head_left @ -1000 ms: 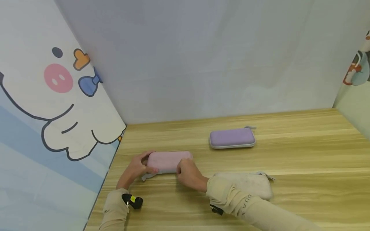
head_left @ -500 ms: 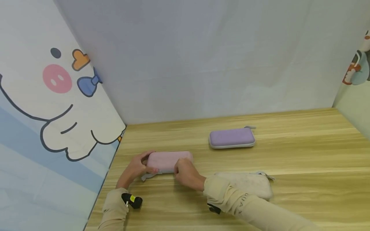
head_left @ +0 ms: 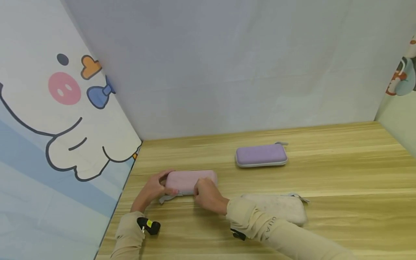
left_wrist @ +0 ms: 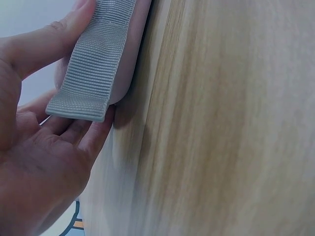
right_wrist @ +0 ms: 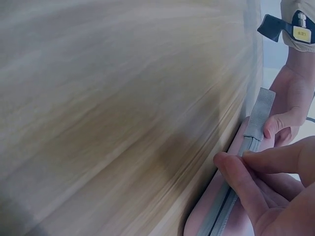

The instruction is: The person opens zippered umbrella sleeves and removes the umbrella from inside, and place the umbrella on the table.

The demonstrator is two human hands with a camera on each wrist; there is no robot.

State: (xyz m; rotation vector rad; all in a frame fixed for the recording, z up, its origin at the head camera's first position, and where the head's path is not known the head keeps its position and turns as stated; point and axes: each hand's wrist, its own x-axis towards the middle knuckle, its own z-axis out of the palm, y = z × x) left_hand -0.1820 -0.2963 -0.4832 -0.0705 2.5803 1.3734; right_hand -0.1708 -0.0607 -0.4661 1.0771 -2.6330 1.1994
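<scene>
A pink case (head_left: 186,180) lies at the left of the table, a grey ribbed strap (left_wrist: 96,61) at its left end. My left hand (head_left: 152,189) grips that end, thumb along the front side and fingers round the back. In the left wrist view the left hand (left_wrist: 44,137) is partly behind the strap. At the front side my right hand (head_left: 208,195) has thumb and forefinger pinched on the zipper pull, which the fingertips mostly hide. The right wrist view shows the grey zipper (right_wrist: 220,211) running along the case past the right hand (right_wrist: 275,182).
A purple case (head_left: 261,155) lies further back, right of the pink one. An off-white case (head_left: 286,207) with a grey strap is at the front right, partly behind my right sleeve. Printed cloth (head_left: 94,151) stands along the left edge, a plain cloth along the back.
My right hand has slid a little to the left along the front of the pink case. The left hand and the cases have stayed where they were.
</scene>
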